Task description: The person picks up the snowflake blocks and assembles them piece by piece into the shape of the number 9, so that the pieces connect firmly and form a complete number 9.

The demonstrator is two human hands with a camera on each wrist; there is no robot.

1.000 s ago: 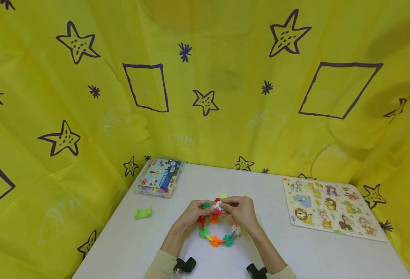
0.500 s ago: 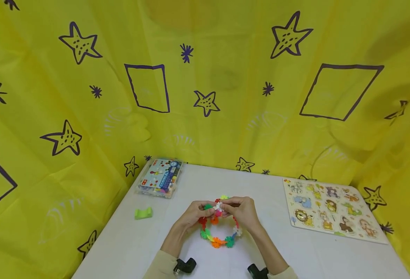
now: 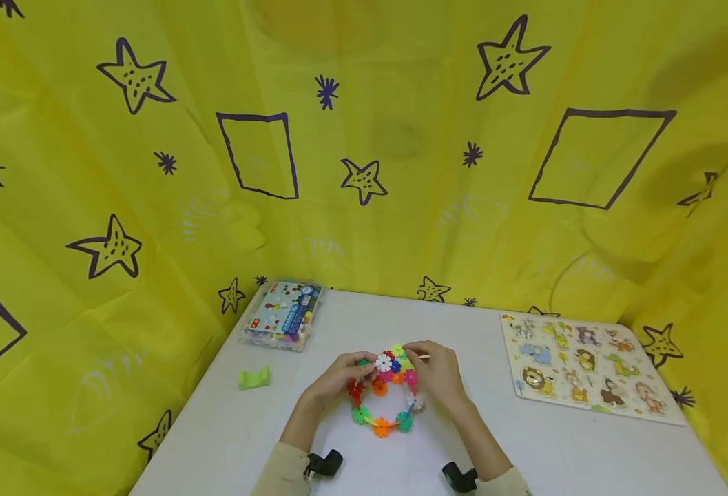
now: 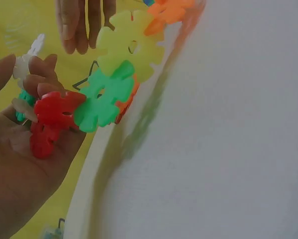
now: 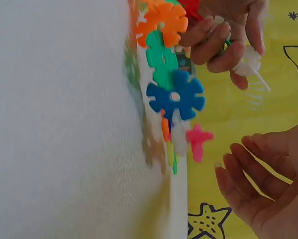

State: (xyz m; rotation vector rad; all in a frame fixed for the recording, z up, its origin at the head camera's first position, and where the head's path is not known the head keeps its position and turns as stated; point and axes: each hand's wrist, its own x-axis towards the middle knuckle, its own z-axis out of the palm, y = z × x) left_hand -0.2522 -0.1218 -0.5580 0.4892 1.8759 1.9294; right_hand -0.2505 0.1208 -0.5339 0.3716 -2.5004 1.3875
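A ring of colourful interlocking snowflake discs point(image 3: 381, 428) lies before me in the head view, with more discs joined at its far side. My left hand point(image 3: 339, 375) holds it there, a white disc point(image 3: 383, 363) between thumb and fingers. In the left wrist view, a red disc point(image 4: 54, 107) rests against the left fingers, linked to a green disc point(image 4: 91, 107) and a pale yellow one point(image 4: 111, 47). My right hand point(image 3: 441, 372) is beside the ring's right side. Its fingers are loosely bent and apart from the blue disc point(image 5: 191, 97) in the right wrist view.
A clear plastic box point(image 3: 283, 313) of small colourful parts stands at the table's back left. Nearer lies a light green notched block point(image 3: 254, 378). An animal puzzle board point(image 3: 593, 368) lies at the right. A yellow curtain point(image 3: 401, 241) hangs behind the white table.
My right hand has let go of the white disc and moved slightly right. The discs at the far side, earlier covered by fingers, now show. The left hand still holds on.
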